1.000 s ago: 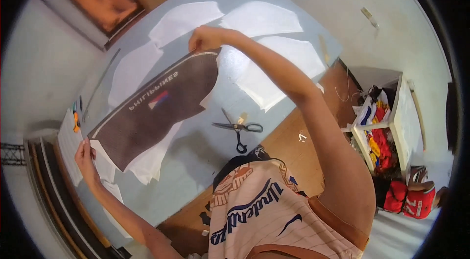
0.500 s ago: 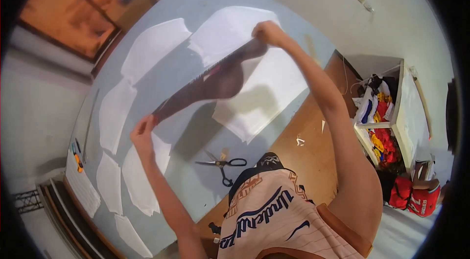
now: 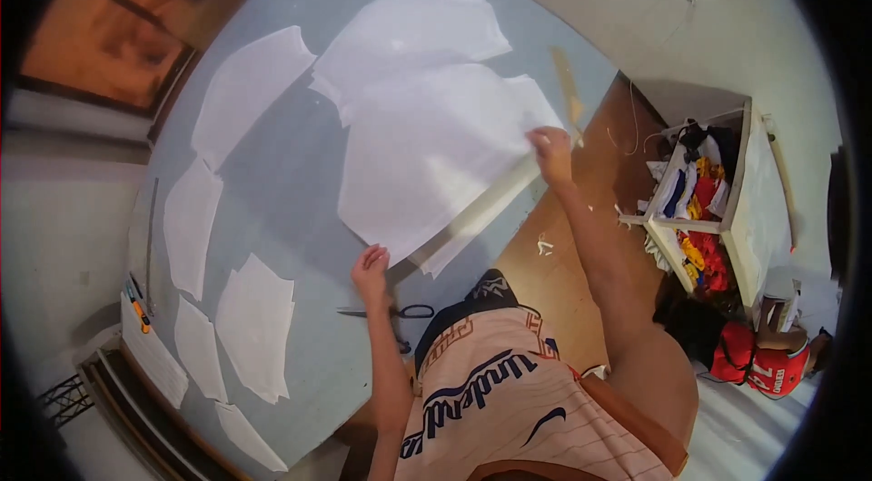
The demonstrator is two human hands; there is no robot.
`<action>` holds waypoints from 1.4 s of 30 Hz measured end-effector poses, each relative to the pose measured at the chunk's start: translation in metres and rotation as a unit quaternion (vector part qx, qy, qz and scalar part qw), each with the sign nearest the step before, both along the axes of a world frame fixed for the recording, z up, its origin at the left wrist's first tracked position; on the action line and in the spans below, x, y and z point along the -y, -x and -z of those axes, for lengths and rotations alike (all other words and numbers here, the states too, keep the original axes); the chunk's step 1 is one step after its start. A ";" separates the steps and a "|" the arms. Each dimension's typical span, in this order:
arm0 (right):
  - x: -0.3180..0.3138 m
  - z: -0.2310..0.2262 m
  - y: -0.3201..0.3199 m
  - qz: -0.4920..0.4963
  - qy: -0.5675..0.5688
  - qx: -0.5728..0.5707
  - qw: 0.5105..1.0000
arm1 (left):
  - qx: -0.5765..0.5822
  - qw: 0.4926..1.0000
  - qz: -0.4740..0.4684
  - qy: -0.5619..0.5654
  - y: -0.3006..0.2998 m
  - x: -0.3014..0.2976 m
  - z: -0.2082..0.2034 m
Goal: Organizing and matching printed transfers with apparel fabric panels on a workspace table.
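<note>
A large white cut fabric panel [image 3: 427, 158] is spread over a pale blue table [image 3: 322, 195]. My left hand [image 3: 370, 270] pinches its near left corner. My right hand [image 3: 549, 156] is closed on its right end, the fingertips partly hidden. Under the panel's near edge, other white pieces [image 3: 477, 225] show, with a shadow between. Another white panel [image 3: 413, 27] lies just beyond, partly covered. Black-handled scissors [image 3: 416, 310] rest near the table's front edge, partly behind my left forearm.
Several white cut pieces [image 3: 250, 99] lie along the table's left side. An orange-handled cutter [image 3: 139, 316] sits at the left edge. To the right stands a white shelf [image 3: 740, 227] of colourful cloth, with a person in red [image 3: 767, 358] nearby. Scraps [image 3: 544, 246] dot the brown floor.
The panel, held up with its dark side showing, now lies lowered with its white side up. My left hand has moved right and nearer; my right hand has come down toward me.
</note>
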State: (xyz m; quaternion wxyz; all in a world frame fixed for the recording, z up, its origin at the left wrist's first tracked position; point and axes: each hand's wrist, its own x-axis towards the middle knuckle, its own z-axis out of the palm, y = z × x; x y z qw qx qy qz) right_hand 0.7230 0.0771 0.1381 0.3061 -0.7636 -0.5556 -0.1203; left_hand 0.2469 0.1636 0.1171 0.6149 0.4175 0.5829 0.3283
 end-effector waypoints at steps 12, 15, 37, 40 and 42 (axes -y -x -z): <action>0.054 0.078 -0.026 0.106 0.147 0.049 0.982 | -0.222 0.966 0.117 -0.068 -0.056 0.060 0.036; 0.064 0.082 -0.016 0.146 0.166 0.046 0.974 | -0.244 0.950 0.169 -0.094 -0.068 0.069 0.035; -0.091 0.057 0.404 -0.280 0.229 -0.402 0.841 | -0.288 0.918 -0.266 -0.056 0.215 0.127 0.058; -0.120 0.047 0.522 -0.399 0.322 -0.422 0.748 | -0.095 0.862 -0.497 0.009 0.360 0.146 0.095; -0.115 0.068 0.573 -0.340 0.353 -0.430 0.758 | -0.047 0.842 -0.535 0.050 0.430 0.148 0.085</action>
